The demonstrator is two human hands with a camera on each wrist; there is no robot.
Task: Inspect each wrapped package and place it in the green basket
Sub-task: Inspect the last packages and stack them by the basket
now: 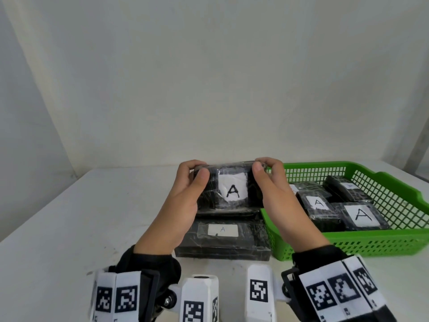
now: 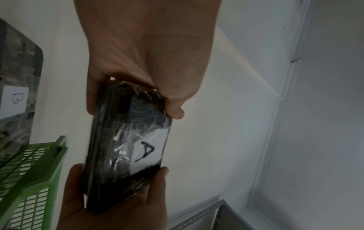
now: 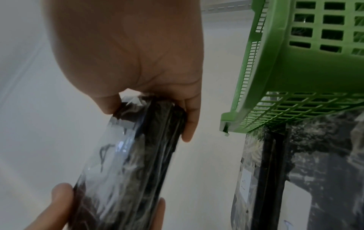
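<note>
**Package held up between both hands**

Your left hand (image 1: 185, 201) and right hand (image 1: 274, 194) each grasp an end of the package (image 1: 228, 189), thumbs on its labelled face, fingers curled behind. The basket (image 1: 394, 238) sits just right of your right fingers.

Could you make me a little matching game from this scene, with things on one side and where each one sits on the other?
Things:
1. held package
2. flat package
3. basket
4. left hand

Places:
a. on the table, right of the flat package
b. gripping the held package's left end
c. raised between both hands
d. lying on the table under the hands

Pairs: 1-c, 2-d, 3-a, 4-b
</note>
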